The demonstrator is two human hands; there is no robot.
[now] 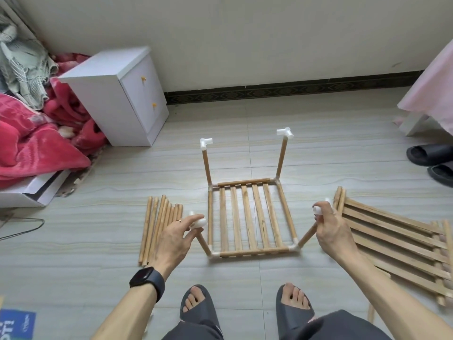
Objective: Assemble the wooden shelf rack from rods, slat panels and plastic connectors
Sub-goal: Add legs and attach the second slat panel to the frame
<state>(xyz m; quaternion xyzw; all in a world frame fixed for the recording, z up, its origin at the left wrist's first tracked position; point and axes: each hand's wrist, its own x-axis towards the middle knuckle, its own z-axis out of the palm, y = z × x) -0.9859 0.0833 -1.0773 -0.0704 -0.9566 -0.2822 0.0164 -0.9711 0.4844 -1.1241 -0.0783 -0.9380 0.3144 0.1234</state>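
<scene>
At the centre of the frame we have the first tier of the rack flat on the tiled floor: 1 slat panel framed by rods, with 4 uprights at its corners. The 2 far uprights already carry white connectors. At right, the spare slat panels lie stacked, untouched; at lower left of centre, a bundle of loose rods waits beside the frame.

Our left hand has its fingers curled loosely over a connector atop the near left upright. Our right hand pinches another connector above the near right upright; whether either is fully seated we cannot tell.

We judge roughly 1 level done, with the upper rails and panels still to fit.
</scene>
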